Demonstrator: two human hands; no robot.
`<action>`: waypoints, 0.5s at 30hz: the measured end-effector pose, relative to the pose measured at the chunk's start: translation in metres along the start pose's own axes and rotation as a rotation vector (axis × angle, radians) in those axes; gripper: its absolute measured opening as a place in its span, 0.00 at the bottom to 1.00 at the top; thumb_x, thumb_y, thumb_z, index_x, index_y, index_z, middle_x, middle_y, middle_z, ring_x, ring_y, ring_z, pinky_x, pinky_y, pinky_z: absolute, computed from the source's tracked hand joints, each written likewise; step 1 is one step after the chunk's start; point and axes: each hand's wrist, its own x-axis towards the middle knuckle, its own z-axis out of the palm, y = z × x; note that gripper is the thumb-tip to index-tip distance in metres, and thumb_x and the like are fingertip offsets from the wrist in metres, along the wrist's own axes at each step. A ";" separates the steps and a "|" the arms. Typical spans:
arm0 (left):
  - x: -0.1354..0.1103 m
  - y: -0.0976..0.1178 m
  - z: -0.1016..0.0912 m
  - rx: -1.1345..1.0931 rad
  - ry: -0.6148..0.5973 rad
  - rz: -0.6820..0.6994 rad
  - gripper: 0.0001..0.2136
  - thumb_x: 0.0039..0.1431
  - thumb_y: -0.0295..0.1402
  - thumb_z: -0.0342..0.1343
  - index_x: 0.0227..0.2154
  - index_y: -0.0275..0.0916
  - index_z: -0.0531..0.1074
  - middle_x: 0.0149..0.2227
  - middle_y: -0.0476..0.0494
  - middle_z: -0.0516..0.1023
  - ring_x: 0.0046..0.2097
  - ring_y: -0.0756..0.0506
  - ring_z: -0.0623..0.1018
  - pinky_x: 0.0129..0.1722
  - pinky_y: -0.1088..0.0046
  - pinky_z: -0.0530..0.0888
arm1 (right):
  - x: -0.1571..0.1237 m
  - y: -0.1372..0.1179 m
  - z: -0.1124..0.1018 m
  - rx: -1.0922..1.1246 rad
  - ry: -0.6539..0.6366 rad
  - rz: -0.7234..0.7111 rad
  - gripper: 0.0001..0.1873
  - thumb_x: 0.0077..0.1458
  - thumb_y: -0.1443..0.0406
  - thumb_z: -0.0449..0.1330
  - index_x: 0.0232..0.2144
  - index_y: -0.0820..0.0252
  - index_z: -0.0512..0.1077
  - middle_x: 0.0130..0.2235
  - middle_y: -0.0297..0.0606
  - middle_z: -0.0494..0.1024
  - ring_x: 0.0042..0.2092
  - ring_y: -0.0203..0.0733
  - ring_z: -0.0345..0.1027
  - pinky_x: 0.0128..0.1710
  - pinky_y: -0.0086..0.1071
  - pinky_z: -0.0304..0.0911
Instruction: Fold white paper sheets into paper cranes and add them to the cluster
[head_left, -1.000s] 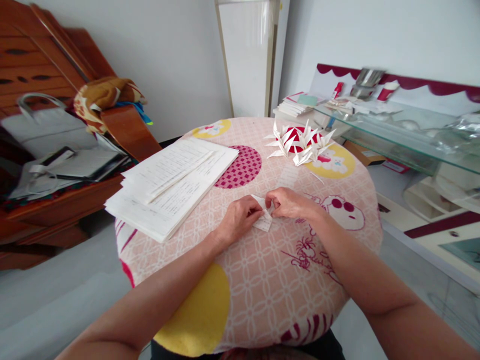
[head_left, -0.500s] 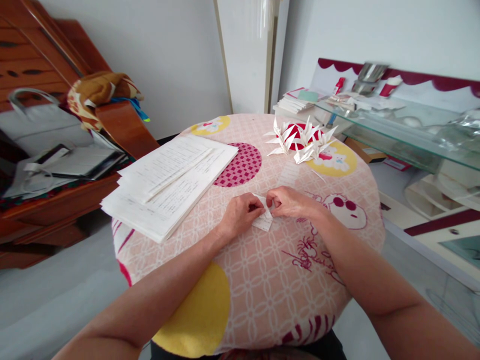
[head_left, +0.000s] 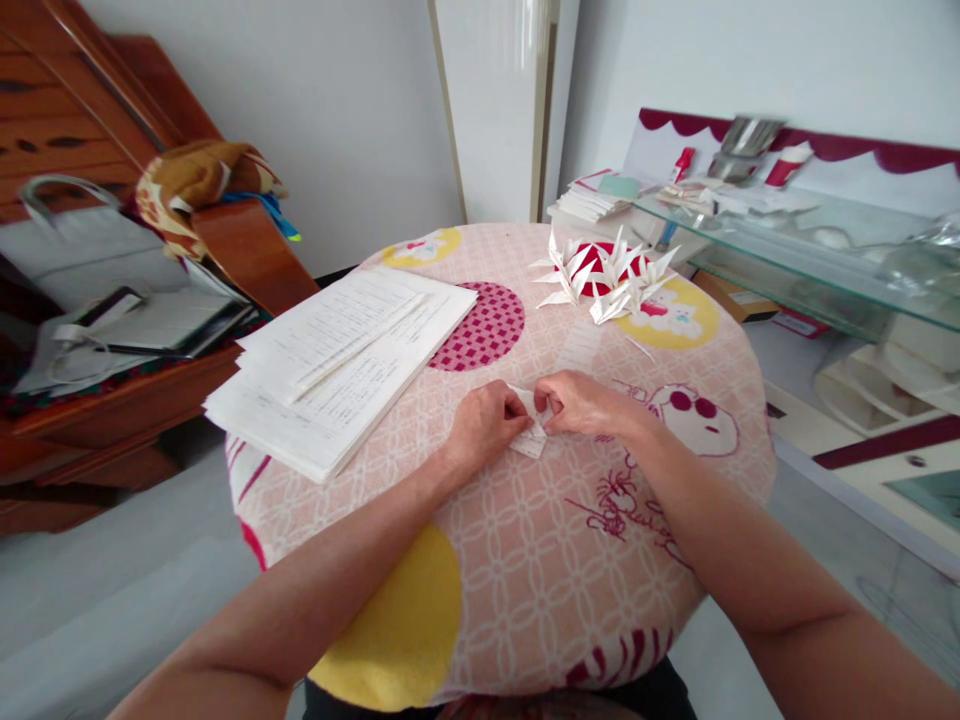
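Note:
A small piece of folded white paper (head_left: pixel 529 442) with faint printing lies on the patterned tablecloth (head_left: pixel 517 560), between my two hands. My left hand (head_left: pixel 486 425) has its fingers bent down and pinched on the paper's left side. From the right, my right hand (head_left: pixel 576 404) grips the paper's other side with curled thumb and forefinger. Fingers cover part of the paper, so its exact fold is hidden. Beyond my hands, several white folded paper cranes (head_left: pixel 611 275) stand in a cluster at the table's far right.
Printed sheets (head_left: pixel 360 350) are stacked on the table's left, a narrow folded strip on top. A paper strip (head_left: pixel 580 345) lies before the cranes. To the right stands a glass shelf (head_left: pixel 795 255) with cups and papers; at left, a wooden chair (head_left: pixel 251 245) and a grey bag (head_left: pixel 67 235).
Hardly anything differs. Both hands stay on the paper with only slight finger movement, and the whole view has shifted a little.

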 end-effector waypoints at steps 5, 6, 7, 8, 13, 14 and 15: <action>0.002 0.002 -0.001 0.026 -0.014 -0.037 0.03 0.51 0.29 0.64 0.25 0.35 0.79 0.27 0.48 0.78 0.29 0.50 0.73 0.30 0.74 0.65 | 0.000 -0.001 0.001 0.004 0.002 0.002 0.10 0.43 0.71 0.66 0.32 0.62 0.74 0.28 0.33 0.73 0.29 0.35 0.64 0.28 0.27 0.51; 0.002 0.003 -0.001 0.034 -0.019 -0.046 0.03 0.51 0.29 0.64 0.25 0.36 0.79 0.27 0.47 0.78 0.29 0.50 0.73 0.30 0.74 0.65 | 0.000 -0.001 0.001 0.004 0.001 0.002 0.10 0.43 0.71 0.66 0.32 0.62 0.74 0.28 0.33 0.73 0.29 0.35 0.64 0.28 0.27 0.51; 0.002 0.004 -0.001 0.043 -0.025 -0.052 0.03 0.51 0.30 0.64 0.25 0.36 0.79 0.28 0.47 0.78 0.29 0.50 0.73 0.30 0.74 0.65 | 0.000 -0.001 0.000 0.003 -0.001 0.000 0.10 0.43 0.71 0.66 0.32 0.62 0.74 0.28 0.33 0.73 0.29 0.34 0.64 0.28 0.27 0.51; 0.003 0.005 -0.002 0.054 -0.030 -0.059 0.03 0.51 0.30 0.64 0.26 0.36 0.79 0.28 0.47 0.78 0.29 0.50 0.73 0.31 0.73 0.65 | 0.000 -0.001 0.000 0.000 -0.003 -0.001 0.10 0.44 0.71 0.66 0.32 0.62 0.74 0.28 0.33 0.73 0.29 0.34 0.63 0.28 0.27 0.51; 0.004 0.008 -0.003 0.104 -0.048 -0.081 0.04 0.52 0.31 0.63 0.27 0.36 0.80 0.29 0.46 0.79 0.30 0.49 0.74 0.31 0.73 0.65 | 0.000 -0.001 -0.001 -0.022 -0.017 0.002 0.11 0.44 0.72 0.65 0.33 0.62 0.74 0.28 0.33 0.74 0.29 0.34 0.64 0.29 0.28 0.52; 0.004 0.008 -0.003 0.108 -0.050 -0.081 0.04 0.53 0.31 0.63 0.27 0.36 0.80 0.29 0.46 0.79 0.31 0.49 0.74 0.31 0.73 0.65 | 0.000 -0.001 -0.001 -0.022 -0.019 0.003 0.11 0.44 0.71 0.65 0.33 0.62 0.74 0.28 0.32 0.74 0.29 0.34 0.64 0.29 0.28 0.52; 0.004 0.008 -0.002 0.110 -0.052 -0.080 0.04 0.53 0.31 0.63 0.27 0.36 0.80 0.29 0.46 0.79 0.31 0.49 0.74 0.31 0.73 0.65 | 0.000 -0.001 -0.001 -0.020 -0.021 0.003 0.11 0.43 0.71 0.65 0.33 0.62 0.74 0.28 0.32 0.74 0.29 0.34 0.64 0.29 0.28 0.52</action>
